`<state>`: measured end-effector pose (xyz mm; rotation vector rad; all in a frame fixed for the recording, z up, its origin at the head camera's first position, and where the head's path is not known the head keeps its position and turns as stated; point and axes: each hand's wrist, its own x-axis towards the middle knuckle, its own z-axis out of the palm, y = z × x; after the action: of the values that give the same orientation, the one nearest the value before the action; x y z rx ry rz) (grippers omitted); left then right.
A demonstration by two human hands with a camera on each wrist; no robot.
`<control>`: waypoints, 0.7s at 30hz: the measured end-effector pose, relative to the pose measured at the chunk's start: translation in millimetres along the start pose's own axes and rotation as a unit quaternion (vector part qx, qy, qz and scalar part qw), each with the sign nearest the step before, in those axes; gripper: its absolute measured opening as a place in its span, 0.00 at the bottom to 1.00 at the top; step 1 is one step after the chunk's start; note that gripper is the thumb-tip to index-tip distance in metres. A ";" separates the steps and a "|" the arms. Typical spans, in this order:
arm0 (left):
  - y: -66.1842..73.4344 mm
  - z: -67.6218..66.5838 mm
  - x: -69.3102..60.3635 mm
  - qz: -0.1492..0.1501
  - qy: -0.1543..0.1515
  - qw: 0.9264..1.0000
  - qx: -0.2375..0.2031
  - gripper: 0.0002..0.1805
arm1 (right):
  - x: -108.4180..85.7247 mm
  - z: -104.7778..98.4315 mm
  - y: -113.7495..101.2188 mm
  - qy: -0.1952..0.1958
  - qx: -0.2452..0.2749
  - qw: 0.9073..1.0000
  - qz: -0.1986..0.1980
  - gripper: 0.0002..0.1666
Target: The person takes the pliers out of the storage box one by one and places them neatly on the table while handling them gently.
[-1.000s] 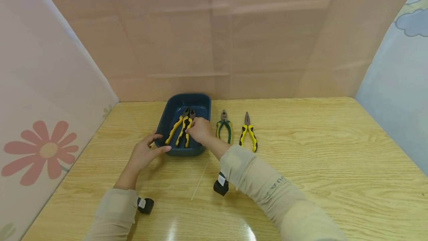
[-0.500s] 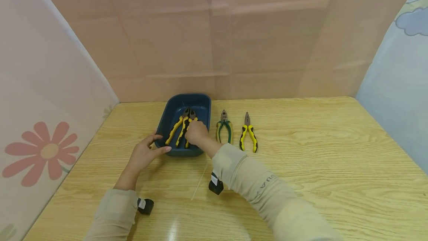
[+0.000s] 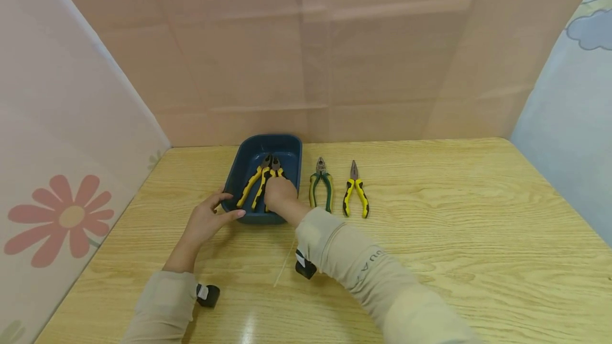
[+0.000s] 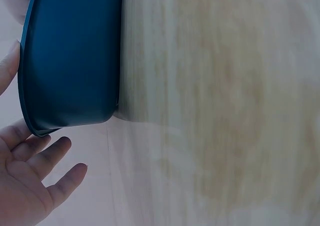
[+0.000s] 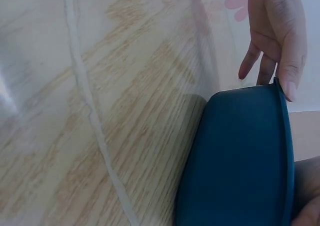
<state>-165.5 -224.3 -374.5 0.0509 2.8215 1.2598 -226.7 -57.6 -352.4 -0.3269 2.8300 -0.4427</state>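
Observation:
A dark blue tray (image 3: 233, 174) stands at the table's back left, with two pairs of yellow-and-black pliers inside. My left hand (image 3: 203, 223) holds its front left corner, thumb over the rim and fingers outside. In the left wrist view, the fingers of that hand (image 4: 30, 178) spread below the tray wall (image 4: 75, 56). Inside the tray my right hand (image 3: 281, 194) is curled over the handles of the right-hand pliers (image 3: 275, 164); its fingertips are hidden. The other pliers (image 3: 249, 187) lie just left of it, handles toward me.
Right of the tray lie green-handled pliers (image 3: 321, 182), then yellow-and-black long-nose pliers (image 3: 354, 171). A thin pale strip (image 3: 285, 264) lies on the table (image 3: 444, 238) in front of the tray. Fabric walls (image 3: 382, 68) stand behind and at both sides.
My right hand has shifted left and toward me along the pliers' handles, covering more of them. The left hand and the tray stay put.

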 end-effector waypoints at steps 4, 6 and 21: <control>-0.1 0.0 -0.3 -0.001 -0.001 1.000 -0.001 0.39 | 1.5 2.8 -0.6 -0.004 -0.041 0.999 -0.007 0.07; -0.2 0.1 0.0 0.000 -0.002 1.000 0.002 0.40 | 2.4 4.1 -0.9 -0.010 -0.055 0.998 -0.004 0.06; 1.4 0.1 0.2 -0.004 -0.003 1.000 0.000 0.40 | 12.6 9.0 -2.4 -0.050 -0.085 0.995 0.007 0.21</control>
<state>-165.7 -223.2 -373.6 0.0441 2.8150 1.2558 -235.5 -65.5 -362.7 -0.3520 2.7755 -0.1772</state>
